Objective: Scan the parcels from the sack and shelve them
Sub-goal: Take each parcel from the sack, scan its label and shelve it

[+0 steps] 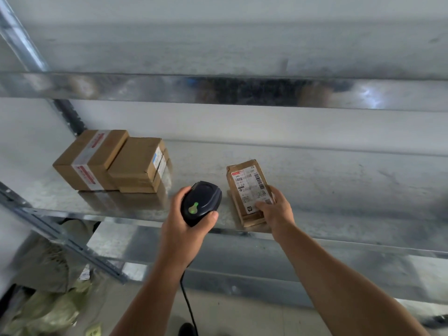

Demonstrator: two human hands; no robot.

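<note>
My left hand [186, 223] grips a black corded barcode scanner [201, 202] with a green light on top, held just in front of the metal shelf [339, 190]. My right hand [276, 209] holds a small brown cardboard parcel [249, 190] by its near end, thumb on its white shipping label. The parcel stands tilted on the shelf near the front edge, to the right of the scanner. A greenish woven sack [46, 309] lies on the floor at the lower left.
Two brown boxes [89, 160] [139, 164] sit side by side at the left of the same shelf, beside the upright post [70, 117]. Another shelf [218, 90] runs above. A lower shelf rail [266, 280] crosses beneath my forearms. The scanner cable [188, 304] hangs down.
</note>
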